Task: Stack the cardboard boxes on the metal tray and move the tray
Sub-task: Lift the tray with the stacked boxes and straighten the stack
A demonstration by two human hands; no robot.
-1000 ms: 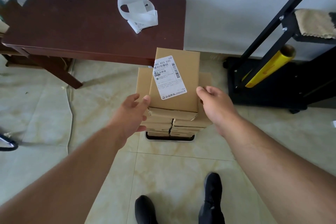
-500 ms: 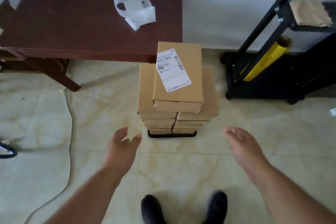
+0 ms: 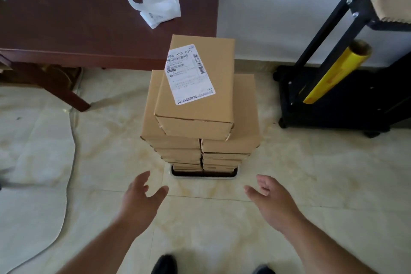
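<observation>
A tall stack of cardboard boxes [image 3: 200, 147] stands on a metal tray [image 3: 203, 176] on the tiled floor; only the tray's near rim shows. The top box [image 3: 198, 104] lies centred over two side-by-side columns and carries a white shipping label [image 3: 189, 73]. My left hand [image 3: 142, 200] hovers open just left of the tray's near edge, fingers spread, holding nothing. My right hand [image 3: 270, 198] hovers open to the right of the tray, palm turned inward, also holding nothing. Neither hand touches the boxes or the tray.
A dark wooden table [image 3: 89, 29] stands behind and left of the stack, with a white plastic bag [image 3: 153, 2] on it. A black metal frame [image 3: 333, 87] with a yellow roll [image 3: 335, 71] stands at the right. A cable [image 3: 66, 184] runs along the floor at the left.
Both hands let go of the top box a second ago and drew back; now they have lowered and come in closer to either side of the tray's near edge.
</observation>
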